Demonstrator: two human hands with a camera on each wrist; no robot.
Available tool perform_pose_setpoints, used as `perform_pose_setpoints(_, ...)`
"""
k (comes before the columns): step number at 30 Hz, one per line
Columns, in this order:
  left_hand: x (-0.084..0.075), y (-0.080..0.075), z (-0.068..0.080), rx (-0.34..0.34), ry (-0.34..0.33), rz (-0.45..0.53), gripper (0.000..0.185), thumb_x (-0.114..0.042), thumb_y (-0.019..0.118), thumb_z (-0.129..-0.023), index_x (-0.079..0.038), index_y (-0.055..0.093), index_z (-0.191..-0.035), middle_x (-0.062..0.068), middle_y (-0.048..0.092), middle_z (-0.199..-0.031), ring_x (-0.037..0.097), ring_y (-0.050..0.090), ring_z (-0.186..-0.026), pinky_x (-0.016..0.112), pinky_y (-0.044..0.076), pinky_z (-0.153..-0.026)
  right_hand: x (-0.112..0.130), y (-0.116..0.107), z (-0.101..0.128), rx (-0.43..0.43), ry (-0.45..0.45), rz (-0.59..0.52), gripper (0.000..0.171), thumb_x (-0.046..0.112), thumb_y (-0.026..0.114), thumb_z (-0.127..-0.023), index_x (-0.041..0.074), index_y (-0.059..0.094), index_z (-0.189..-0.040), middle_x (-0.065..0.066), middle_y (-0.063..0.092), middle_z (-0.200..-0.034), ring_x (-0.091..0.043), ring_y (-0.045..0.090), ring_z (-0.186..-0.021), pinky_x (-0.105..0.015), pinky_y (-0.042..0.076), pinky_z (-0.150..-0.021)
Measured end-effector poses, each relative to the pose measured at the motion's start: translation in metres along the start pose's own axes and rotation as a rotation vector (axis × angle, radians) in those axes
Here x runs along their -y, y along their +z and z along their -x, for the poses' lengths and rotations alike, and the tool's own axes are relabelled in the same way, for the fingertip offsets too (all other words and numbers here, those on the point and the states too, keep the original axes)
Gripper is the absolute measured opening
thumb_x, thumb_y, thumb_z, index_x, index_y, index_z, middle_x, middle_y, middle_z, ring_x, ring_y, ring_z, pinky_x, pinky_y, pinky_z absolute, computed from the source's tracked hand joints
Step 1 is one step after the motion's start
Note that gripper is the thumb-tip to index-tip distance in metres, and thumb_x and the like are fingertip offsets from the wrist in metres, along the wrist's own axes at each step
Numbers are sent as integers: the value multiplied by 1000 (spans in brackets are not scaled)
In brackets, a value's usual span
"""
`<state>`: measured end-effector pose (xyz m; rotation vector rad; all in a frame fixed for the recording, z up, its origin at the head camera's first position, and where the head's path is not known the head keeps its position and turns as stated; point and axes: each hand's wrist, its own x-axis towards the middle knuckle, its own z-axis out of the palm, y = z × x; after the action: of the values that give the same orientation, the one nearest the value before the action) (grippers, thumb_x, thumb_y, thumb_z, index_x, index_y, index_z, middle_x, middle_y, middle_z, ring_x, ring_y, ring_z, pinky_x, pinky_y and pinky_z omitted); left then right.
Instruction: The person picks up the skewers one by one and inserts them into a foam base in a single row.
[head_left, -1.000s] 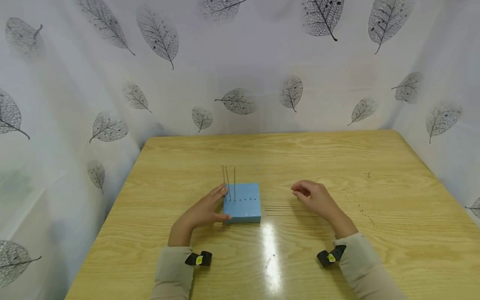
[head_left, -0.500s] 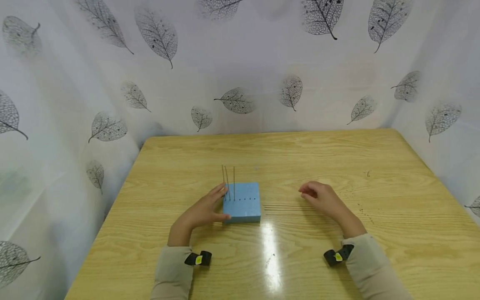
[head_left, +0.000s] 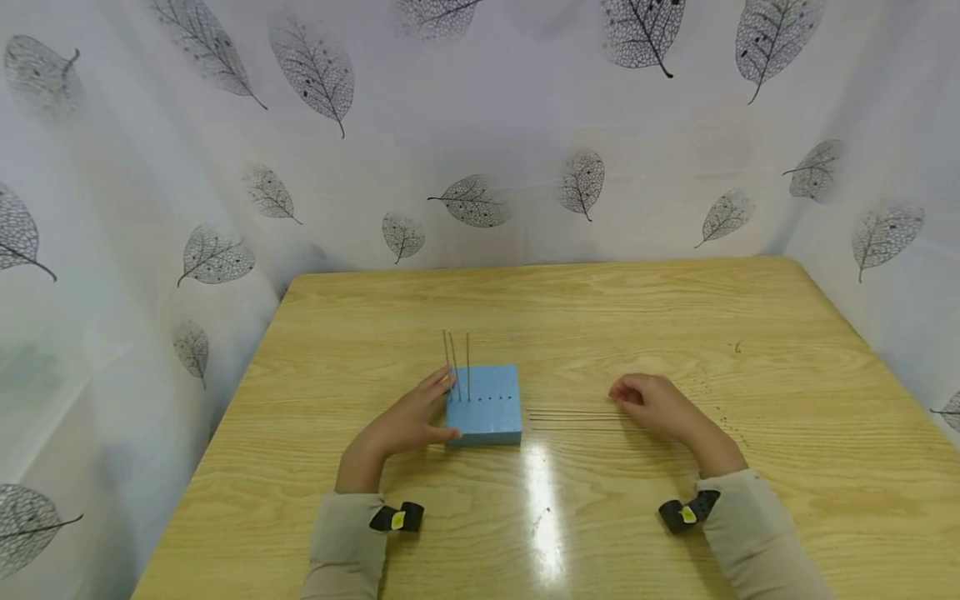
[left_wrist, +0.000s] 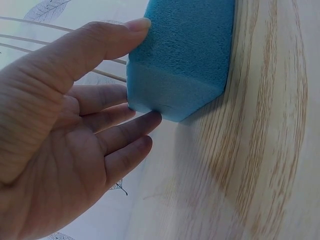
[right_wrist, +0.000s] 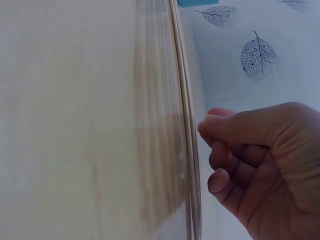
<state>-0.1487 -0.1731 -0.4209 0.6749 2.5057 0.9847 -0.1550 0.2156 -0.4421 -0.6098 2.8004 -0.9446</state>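
Now the left hand (head_left: 405, 425) steadies the blue foam block (head_left: 485, 405) at frame centre with straight fingers, while the right hand (head_left: 660, 404), curled and seemingly empty, hovers over the loose sticks (head_left: 573, 417) right of the block, likely needing a fine pinch.

left hand (head_left: 405, 425) steadying foam block (head_left: 486, 406), sticks (head_left: 577, 415)

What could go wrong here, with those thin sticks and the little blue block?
The loose sticks lie flat and close together on the table, so the right hand, curled beside their ends, might pinch two at once or roll them away. The foam block is steadied only by the left hand; a push might tilt it and the three upright sticks.
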Motion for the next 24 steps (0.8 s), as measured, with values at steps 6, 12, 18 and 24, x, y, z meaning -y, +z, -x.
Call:
perform_pose_setpoints(6,0,0,0,-2,2,-7,87,-22,75,-82,1,23,-148,16,10,-157,34,16,-142,51,28,-109,-1,0,0,46,2,-7,10,-2,59,-88,3,66,-93,-1,62,-84,-11,52,-73,-30,46,-64)
perform_pose_setpoints(12,0,2,1,-6,-4,2,87,-21,75,-82,0,24,-148,16,10,-157,34,15,-142,51,27,-109,-1,0,-1,60,-17,0,12,-4,58,-87,4,66,-91,0,63,-83,-10,52,-72,-30,47,-63)
perform_pose_setpoints(18,-1,1,2,-8,-5,0,87,-21,75,-82,-1,24,-149,15,10,-157,34,15,-142,51,27,-109,-2,1,-4,63,-78,37,15,-7,58,-86,6,66,-88,-1,64,-84,-11,54,-74,-31,48,-64)
perform_pose_setpoints(24,-1,1,3,-6,3,9,87,-21,75,-82,-1,23,-149,14,9,-158,33,15,-142,51,27,-109,1,1,-4,70,-62,57,15,-7,58,-86,6,64,-85,-3,64,-85,-16,58,-78,-35,49,-68)
